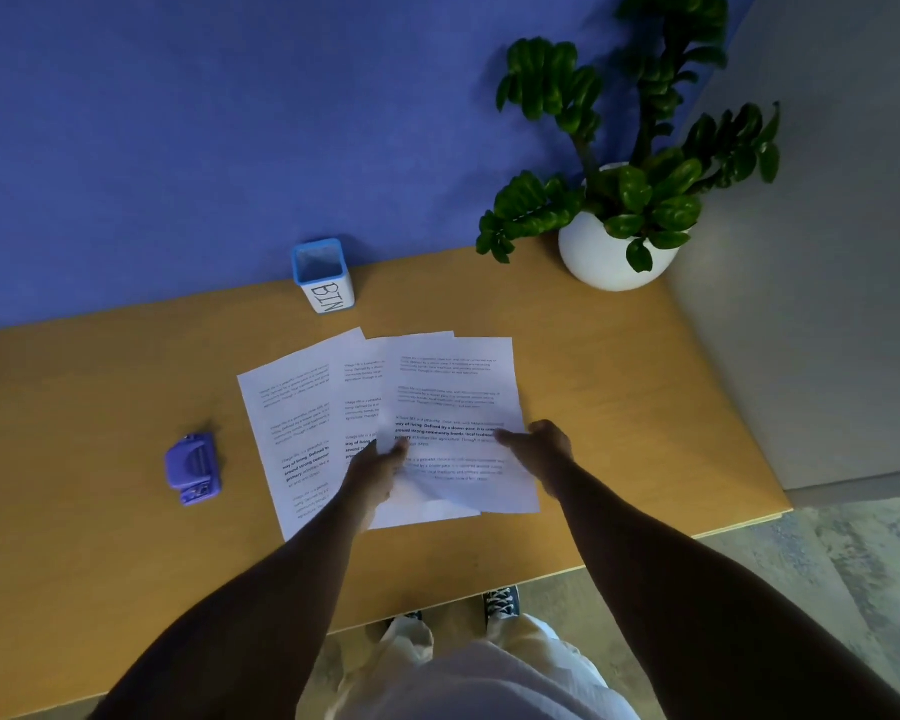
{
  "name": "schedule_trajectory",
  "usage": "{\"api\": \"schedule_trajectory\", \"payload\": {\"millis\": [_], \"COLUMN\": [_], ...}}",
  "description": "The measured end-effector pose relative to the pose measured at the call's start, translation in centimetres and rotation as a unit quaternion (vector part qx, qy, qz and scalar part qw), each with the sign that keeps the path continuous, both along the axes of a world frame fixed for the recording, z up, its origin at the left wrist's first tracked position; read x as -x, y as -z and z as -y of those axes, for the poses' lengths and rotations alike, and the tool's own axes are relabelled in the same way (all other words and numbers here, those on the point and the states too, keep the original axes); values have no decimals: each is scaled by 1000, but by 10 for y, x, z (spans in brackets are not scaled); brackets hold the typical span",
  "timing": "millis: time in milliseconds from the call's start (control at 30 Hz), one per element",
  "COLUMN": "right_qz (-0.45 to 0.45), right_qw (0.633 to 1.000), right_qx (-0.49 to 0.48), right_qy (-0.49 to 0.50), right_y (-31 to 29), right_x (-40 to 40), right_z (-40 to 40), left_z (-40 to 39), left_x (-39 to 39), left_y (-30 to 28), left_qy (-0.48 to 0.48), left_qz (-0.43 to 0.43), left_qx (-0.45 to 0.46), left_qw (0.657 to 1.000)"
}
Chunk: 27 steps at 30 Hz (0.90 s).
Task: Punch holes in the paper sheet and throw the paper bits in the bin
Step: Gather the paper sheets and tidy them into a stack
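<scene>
Three printed white paper sheets lie fanned out on the wooden table. The top sheet curls up off the others. My left hand pinches its lower left edge. My right hand rests with fingers on the sheet's right side. The leftmost sheet and the middle sheet lie flat beneath. A purple hole punch sits on the table well to the left of the papers, away from both hands. A small white container with a blue rim, marked BIN, stands at the back edge.
A white round pot with a green plant stands at the table's back right corner. A blue wall runs behind the table and a grey wall stands on the right. The table's front edge runs close to my legs and shoes.
</scene>
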State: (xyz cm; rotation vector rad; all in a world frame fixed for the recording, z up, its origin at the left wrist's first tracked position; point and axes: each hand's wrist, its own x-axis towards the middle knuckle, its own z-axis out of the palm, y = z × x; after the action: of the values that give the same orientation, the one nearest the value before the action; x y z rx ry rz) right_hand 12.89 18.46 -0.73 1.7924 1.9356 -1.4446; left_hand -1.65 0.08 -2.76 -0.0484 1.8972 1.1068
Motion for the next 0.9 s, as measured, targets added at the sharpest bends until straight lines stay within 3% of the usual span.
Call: {"api": "schedule_trajectory", "payload": {"millis": [133, 300, 433, 567, 733, 900], "right_qz": [-65, -94, -82, -62, -50, -39], "right_qw": [993, 992, 996, 998, 998, 998], "right_qx": [80, 64, 24, 12, 14, 31], "right_qy": [64, 53, 37, 25, 23, 31], "right_y": [3, 3, 3, 7, 10, 9], "right_x": [8, 17, 22, 21, 18, 15], "right_z": [4, 7, 9, 10, 10, 10], "left_z": [7, 20, 27, 28, 17, 12], "left_x": [7, 16, 20, 20, 11, 10], "left_y": [-5, -3, -1, 3, 8, 14], "left_qy": [6, 11, -28, -35, 0, -36], "left_qz": [16, -41, -175, -238, -260, -254], "left_qx": [-22, -15, 122, 201, 276, 273], "left_qw": [1000, 999, 976, 950, 925, 927]}}
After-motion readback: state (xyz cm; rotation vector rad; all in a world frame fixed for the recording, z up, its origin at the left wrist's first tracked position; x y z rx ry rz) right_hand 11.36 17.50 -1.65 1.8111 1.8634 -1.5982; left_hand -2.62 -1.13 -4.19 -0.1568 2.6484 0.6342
